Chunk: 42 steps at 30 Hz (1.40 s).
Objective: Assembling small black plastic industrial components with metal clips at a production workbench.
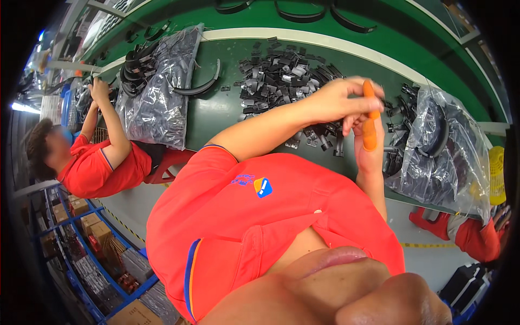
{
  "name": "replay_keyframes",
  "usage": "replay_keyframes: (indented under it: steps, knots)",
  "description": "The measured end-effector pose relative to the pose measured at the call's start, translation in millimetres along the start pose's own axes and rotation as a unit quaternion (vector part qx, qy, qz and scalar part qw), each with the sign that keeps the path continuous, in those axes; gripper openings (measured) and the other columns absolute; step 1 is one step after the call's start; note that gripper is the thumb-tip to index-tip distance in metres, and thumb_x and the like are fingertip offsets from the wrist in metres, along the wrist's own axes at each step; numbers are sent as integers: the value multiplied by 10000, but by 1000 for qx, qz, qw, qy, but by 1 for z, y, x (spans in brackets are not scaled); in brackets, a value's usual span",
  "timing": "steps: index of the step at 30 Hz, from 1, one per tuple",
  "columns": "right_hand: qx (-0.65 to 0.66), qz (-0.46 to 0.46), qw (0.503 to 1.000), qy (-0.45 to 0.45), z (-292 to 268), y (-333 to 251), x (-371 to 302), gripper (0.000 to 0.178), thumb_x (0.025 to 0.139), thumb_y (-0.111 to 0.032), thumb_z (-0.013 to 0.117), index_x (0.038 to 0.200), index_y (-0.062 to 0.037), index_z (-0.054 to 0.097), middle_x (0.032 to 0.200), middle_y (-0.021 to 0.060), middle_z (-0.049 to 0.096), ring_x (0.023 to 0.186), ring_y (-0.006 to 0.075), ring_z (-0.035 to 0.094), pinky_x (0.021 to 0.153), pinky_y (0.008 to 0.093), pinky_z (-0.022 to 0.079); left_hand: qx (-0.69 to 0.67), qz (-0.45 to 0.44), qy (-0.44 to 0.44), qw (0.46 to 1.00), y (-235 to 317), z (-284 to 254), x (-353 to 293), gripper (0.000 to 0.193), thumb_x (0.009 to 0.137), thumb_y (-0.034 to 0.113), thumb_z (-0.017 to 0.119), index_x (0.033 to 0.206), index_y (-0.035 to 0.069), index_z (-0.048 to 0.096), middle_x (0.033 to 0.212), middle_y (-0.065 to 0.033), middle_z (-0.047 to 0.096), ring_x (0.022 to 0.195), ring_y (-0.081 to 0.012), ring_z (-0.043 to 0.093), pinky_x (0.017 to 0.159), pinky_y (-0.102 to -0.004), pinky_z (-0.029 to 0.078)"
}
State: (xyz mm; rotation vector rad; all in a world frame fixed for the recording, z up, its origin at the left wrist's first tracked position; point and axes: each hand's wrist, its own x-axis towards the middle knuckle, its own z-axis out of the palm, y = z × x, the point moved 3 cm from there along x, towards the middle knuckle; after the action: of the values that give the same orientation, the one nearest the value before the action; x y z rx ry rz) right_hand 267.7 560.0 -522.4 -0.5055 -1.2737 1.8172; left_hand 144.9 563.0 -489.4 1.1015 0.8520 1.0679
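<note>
My left hand (346,101) reaches across from the left, its fingers bent and pressed together at my right hand. My right hand (374,140) is raised upright, its fingers partly hidden behind the left ones. Two orange finger cots show where the hands meet: an upper finger cot (369,91) by the left fingertips and a lower finger cot (369,135) on the right hand. Whether anything small is pinched between them I cannot make out. Behind and below the hands, a heap of small black clip-like parts (276,81) spreads over the green worktable (214,116).
Curved black bands (203,86) lie by a plastic-wrapped bundle (157,103) on the left. Another clear plastic bag (449,157) with black bands is on the right, near a yellow basket (496,176). A co-worker in red (108,168) works at left.
</note>
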Motion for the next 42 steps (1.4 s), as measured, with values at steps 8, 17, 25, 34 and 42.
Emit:
replay_keyframes:
  steps: [8, 17, 25, 34, 42]
  knots:
    - [-83, 85, 992, -34, 2, -1, -14, 559, 907, -189, 487, 1391, -12, 271, 736, 44, 545, 580, 126, 534, 532, 220, 421, 98, -129, -186, 969, -11, 9, -12, 498, 840, 313, 617, 1242, 41, 507, 996, -77, 623, 736, -101, 587, 568, -237, 487]
    - [-547, -62, 817, 174, -129, -90, -33, 329, 899, -4, 438, 1212, -34, 536, 1081, 76, 606, 945, 169, 562, 833, 284, 439, 601, 74, 141, 783, 36, -211, 38, 428, 837, 364, 595, 1133, 56, 591, 1137, -142, 591, 1094, -284, 536, 943, -359, 408]
    - [-775, 39, 624, 92, -170, -87, -51, 443, 727, 131, 410, 1114, -18, 567, 1244, 130, 528, 1131, 316, 503, 958, 362, 395, 704, 16, 301, 643, 12, -345, 45, 499, 781, 278, 629, 1223, 76, 517, 1181, -173, 549, 1108, -328, 515, 935, -413, 425]
    - [-830, 16, 551, 85, -172, -103, -72, 389, 689, 109, 497, 1038, -49, 565, 1135, 86, 568, 1111, 275, 498, 1021, 406, 325, 388, 127, 59, 911, 54, -102, -17, 400, 860, 205, 577, 1211, 20, 524, 1219, -97, 549, 1166, -188, 480, 1003, -330, 344]
    - [-829, 16, 551, 94, -170, -129, -72, 272, 814, -30, 562, 1080, -87, 566, 1103, 65, 584, 1073, 244, 528, 1056, 455, 250, 268, 133, -32, 953, 18, -20, -49, 268, 858, 137, 570, 1105, 42, 611, 1059, -92, 622, 1024, -206, 562, 900, -328, 425]
